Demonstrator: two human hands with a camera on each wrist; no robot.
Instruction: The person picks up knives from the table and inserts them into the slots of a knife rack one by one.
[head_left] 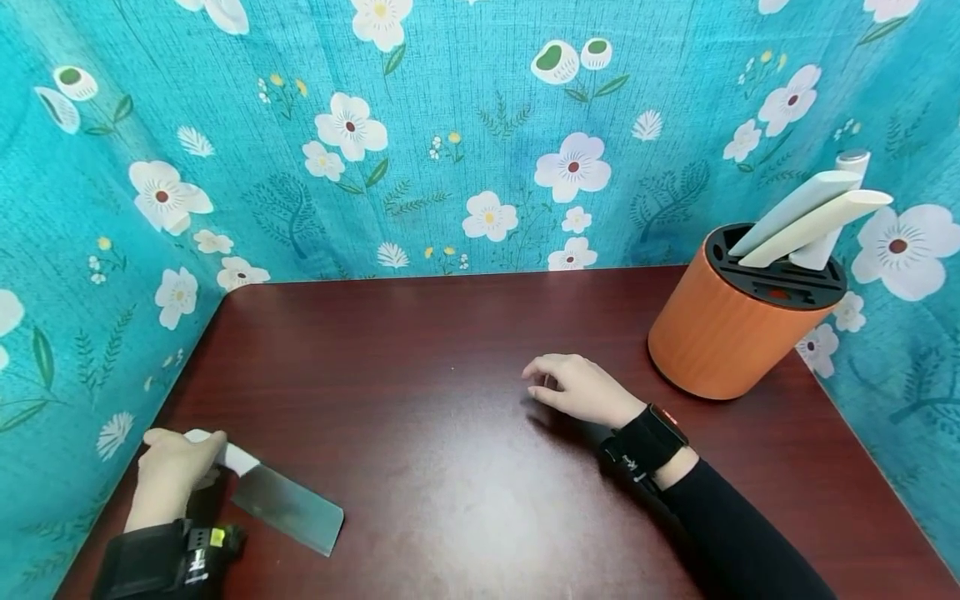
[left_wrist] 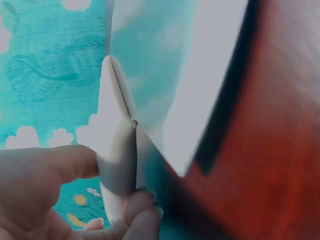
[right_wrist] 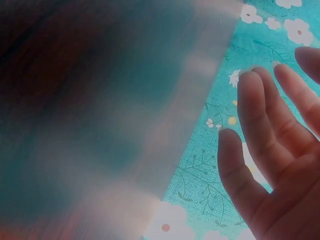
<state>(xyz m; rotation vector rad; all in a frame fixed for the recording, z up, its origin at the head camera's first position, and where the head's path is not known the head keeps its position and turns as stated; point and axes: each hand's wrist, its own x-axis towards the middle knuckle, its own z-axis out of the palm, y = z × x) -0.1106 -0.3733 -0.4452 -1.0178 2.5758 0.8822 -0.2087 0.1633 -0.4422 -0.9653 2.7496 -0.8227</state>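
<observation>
At the lower left of the head view my left hand (head_left: 174,471) grips a cleaver (head_left: 288,507) by its white handle (head_left: 238,457). The broad metal blade points to the right and toward me, low over the dark red-brown table. In the left wrist view, thumb and fingers wrap the pale handle (left_wrist: 117,160), and the blade (left_wrist: 150,55) reflects turquoise. Right of centre hovers my right hand (head_left: 581,390), holding nothing, its fingers loosely bent. The right wrist view shows those fingers (right_wrist: 252,102) spread a little, with nothing against them.
A round wood-coloured knife block (head_left: 720,333) with a black slotted top stands at the right side of the table (head_left: 450,350). Several white handles (head_left: 817,225) stick up out of it. Turquoise flowered cloth (head_left: 450,108) hangs behind the table and along both sides.
</observation>
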